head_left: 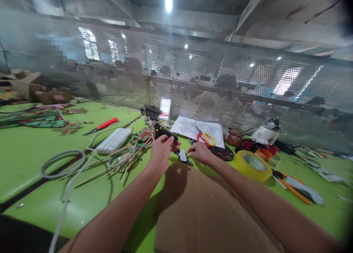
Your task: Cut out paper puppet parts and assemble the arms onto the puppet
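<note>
My left hand (162, 150) is closed on a dark flat puppet piece (164, 133) that lies past a sheet of brown cardboard (198, 209). My right hand (201, 153) rests just right of it with fingers curled, touching a small black and white cut-out piece (182, 156) on the green table (24, 154). A painted shadow puppet figure (149, 117) with thin sticks lies just beyond my left hand. A bundle of thin bamboo sticks (124, 161) spreads to the left of my left hand.
Red and yellow scissors (205, 138) lie on a printed paper sheet (187, 127). A yellow tape roll (252, 165), orange-handled pliers (295, 187), a red-handled knife (103, 126), a white power strip (114, 140) with coiled cable (62, 164), and a perforated metal screen (220, 80) behind.
</note>
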Tool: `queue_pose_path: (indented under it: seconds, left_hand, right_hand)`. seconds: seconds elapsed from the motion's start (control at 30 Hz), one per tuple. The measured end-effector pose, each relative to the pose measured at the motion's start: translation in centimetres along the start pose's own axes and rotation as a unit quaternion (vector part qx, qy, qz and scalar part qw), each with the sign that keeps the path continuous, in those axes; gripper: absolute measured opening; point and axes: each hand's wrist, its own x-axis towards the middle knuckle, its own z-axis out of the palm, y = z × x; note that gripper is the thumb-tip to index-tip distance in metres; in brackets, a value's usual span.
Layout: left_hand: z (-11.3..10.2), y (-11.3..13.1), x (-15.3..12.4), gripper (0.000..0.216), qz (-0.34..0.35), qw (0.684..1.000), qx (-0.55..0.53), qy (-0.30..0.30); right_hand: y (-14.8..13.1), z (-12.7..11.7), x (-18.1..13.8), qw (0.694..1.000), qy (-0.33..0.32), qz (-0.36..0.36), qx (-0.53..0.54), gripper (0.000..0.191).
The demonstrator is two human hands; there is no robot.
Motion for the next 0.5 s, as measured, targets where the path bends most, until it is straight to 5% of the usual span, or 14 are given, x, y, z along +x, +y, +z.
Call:
queue_pose_path:
  seconds: [0.3,0.5]
  left_hand:
    - [0.4,0.9,-0.6,0.017,-0.006,1.0,0.007,0.001]
    - [0.4,0.6,-0.7,0.018,-0.008,1.0,0.015,-0.007]
  right_hand:
    - [-0.6,0.3,-2.1,0.996,-0.009,0.028,-0.088,0.033]
    - [-0.4,1.5,-2.5,0.996,-0.05,0.077,-0.016,0.031]
